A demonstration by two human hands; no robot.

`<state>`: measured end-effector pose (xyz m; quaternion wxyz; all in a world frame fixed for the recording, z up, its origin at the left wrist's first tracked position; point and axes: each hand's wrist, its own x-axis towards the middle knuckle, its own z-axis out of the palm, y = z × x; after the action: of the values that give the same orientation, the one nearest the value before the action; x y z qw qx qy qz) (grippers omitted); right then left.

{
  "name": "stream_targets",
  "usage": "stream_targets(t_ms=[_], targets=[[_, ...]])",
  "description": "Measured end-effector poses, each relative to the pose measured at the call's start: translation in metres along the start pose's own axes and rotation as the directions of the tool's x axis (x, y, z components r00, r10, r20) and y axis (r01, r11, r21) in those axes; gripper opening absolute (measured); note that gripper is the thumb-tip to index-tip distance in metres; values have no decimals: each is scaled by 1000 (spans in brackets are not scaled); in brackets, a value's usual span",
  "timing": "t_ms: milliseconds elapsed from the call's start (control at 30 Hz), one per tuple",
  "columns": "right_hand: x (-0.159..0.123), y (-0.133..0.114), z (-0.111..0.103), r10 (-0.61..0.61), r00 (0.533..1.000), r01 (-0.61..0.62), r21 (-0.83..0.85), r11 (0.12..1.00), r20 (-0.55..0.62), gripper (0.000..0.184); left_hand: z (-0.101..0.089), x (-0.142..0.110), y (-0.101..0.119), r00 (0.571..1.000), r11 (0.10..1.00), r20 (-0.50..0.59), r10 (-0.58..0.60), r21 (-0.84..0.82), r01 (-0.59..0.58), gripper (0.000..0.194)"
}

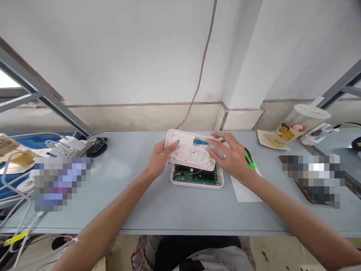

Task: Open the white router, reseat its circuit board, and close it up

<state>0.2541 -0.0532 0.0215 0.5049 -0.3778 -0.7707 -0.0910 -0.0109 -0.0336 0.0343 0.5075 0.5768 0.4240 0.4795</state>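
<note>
The left grip (160,158) pinches the near edge of a white plastic cover (189,149), thumb on top and fingers curled under. The right grip (229,155) lies spread, its long fingers flat across the cover's far end. The cover sits between both grips, tilted just above a shallow white plastic base (197,185), its hard surface pierced by rows of small round holes around a smooth raised centre. A glossy green circuit board (194,175) lies in the base, directly below the grips. Just right of the right grip, a green-handled screwdriver (250,158) rests on a sheet of white paper (244,190). The smooth grey counter (126,199) carries everything. Well right of the grips stands a clear plastic cup (308,120) with a printed paper sleeve; well left, a white power strip (70,146) trails cables.
</note>
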Motion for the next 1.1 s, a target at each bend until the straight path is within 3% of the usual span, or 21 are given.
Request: stream_targets(t_ms=[133,267,367,467,700,800,933,1100], targets=[[0,3,17,-19,998,16,-54,998,-66,14,5,2,-3,999,999,-3,-34,-14,34,43],[-8,7,24,-100,990,73,-245,967,-99,10,13,2,-5,998,998,-46,-53,-28,52,43],[-9,10,22,-224,973,190,-379,906,-47,6,17,0,-7,997,998,-65,-48,-38,46,42],[-9,11,23,-261,964,253,-430,867,40,8,19,-2,-8,994,997,-86,-66,-47,62,42],[-19,17,30,-226,967,254,-395,883,118,18,25,-6,-10,979,994,-188,-84,-80,70,40],[-20,23,31,-220,971,237,-293,926,91,19,24,-4,-9,972,993,-211,-101,-76,87,38],[-17,18,28,-226,973,229,-223,948,36,15,17,-1,-7,974,988,-164,-156,-37,152,40],[-17,-3,14,-213,972,190,-200,961,-101,22,8,0,-4,988,995,-115,-101,-27,98,45]])
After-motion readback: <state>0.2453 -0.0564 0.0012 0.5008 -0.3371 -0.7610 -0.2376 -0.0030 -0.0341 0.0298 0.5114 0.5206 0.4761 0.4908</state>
